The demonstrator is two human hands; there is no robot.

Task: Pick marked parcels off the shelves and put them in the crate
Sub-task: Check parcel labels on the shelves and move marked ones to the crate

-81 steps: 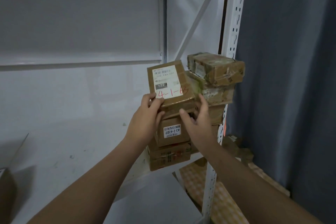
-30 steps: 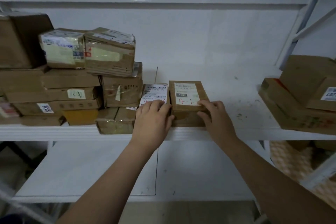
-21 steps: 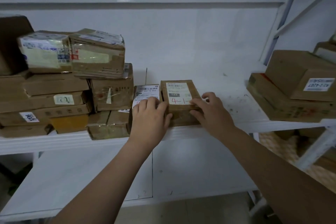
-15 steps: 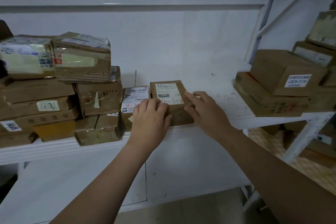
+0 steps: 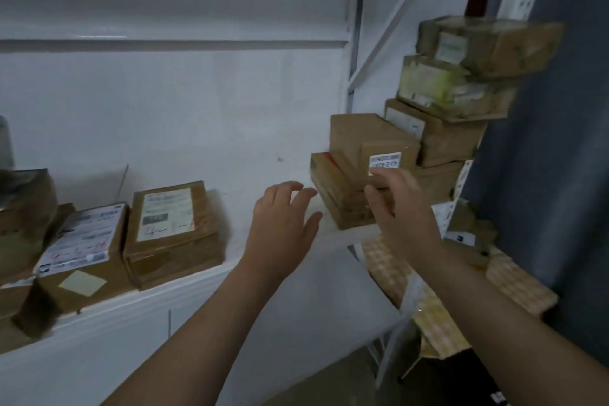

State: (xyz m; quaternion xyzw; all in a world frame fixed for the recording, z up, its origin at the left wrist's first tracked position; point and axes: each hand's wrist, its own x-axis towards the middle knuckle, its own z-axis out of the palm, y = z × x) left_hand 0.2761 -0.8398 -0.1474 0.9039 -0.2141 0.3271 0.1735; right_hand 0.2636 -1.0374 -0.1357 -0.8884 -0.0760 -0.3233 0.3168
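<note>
Two bare hands are up in front of the white shelf [image 5: 201, 287], and neither one has anything in it. The left hand [image 5: 280, 221] hangs over the bare middle stretch of the shelf with its fingers spread and loosely bent. Its grip is slack and touches nothing.

The right hand [image 5: 400, 217] sits a bit further right. Its fingertips are right at the lower front edge of a small brown box with a white sticker [image 5: 372, 138]. It's pretty blurry there, so there's no telling if they actually touch the cardboard. The grip looks relaxed, fingers barely curled, with nothing between them.

That stickered box sits on a couple of flat cartons [image 5: 333, 198]. A taller, messier pile of taped parcels [image 5: 461, 92] leans up just beside it, against the shelf's right end.

The marked parcel [image 5: 171, 217] lies flat on the same shelf, left of the left hand and clear of both hands. Its white label faces up with red scribble across the bottom. A second labelled parcel [image 5: 82, 241] butts against its left side. This one also has red pen on its label, plus a pale yellow patch on the front.

A dark blue curtain [image 5: 560, 158] hangs at the far right, and yellow checked packets [image 5: 431, 310] are piled on the level below.
</note>
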